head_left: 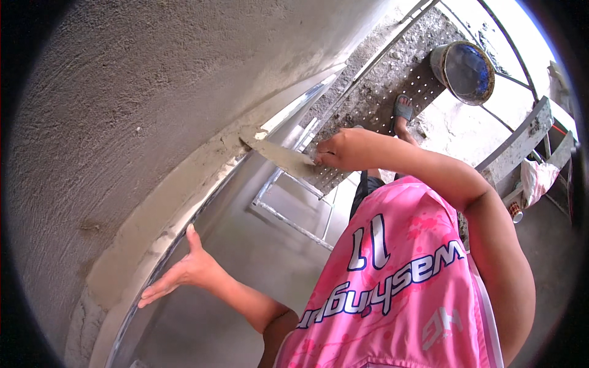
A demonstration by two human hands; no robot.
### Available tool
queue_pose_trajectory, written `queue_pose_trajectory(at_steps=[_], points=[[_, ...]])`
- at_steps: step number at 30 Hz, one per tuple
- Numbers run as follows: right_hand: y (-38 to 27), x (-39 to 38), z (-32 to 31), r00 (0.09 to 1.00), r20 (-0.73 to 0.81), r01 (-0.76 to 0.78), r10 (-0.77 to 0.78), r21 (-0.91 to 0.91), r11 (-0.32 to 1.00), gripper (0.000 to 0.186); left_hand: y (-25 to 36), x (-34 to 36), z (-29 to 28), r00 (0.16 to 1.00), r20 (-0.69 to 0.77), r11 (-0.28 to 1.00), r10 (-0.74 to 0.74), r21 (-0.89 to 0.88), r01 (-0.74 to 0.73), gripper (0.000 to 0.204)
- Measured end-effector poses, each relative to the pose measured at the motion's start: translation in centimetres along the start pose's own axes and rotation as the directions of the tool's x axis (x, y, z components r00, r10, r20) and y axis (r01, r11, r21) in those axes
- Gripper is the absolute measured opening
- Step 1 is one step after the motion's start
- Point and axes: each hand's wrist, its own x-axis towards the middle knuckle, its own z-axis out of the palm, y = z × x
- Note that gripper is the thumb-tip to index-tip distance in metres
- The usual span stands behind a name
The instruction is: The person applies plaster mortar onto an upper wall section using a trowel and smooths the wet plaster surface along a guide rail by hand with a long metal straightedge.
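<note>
My right hand point(338, 149) is closed round the handle of a trowel point(282, 156), whose pointed blade is smeared with grey mortar. The blade's tip touches a band of smooth wet plaster point(178, 175) along the lower edge of the rough grey wall point(141, 92). With thumb and fingers spread, my left hand point(184, 270) lies against a long straight metal-looking edge strip point(208, 208) that runs below the plaster band. No tool shows in the left hand. Patches of lighter, uneven plaster sit near the strip by the trowel's tip.
A bucket point(437, 64) of greyish water stands at the upper right on a mortar-splattered perforated platform point(417, 92). My sandalled foot point(403, 109) is on that platform. Below the wall is a metal frame point(288, 211). Planks point(521, 132) and a white bag point(537, 181) lie to the right.
</note>
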Motion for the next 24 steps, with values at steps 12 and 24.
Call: queue_pose_trajectory(at_steps=[12,24], points=[[2.6,1.9,2.4,0.996,-0.062,-0.068,0.07,0.027,0.997,0.035,0.3,0.3,-0.1,1.0,-0.011,1.0,0.007,-0.015,-0.007,0.161],[8.3,4.2,3.2,0.976,-0.21,0.02,-0.057,-0.175,0.984,0.03,-0.1,0.3,-0.1,1.0,-0.015,0.998,0.021,0.061,-0.02,0.165]])
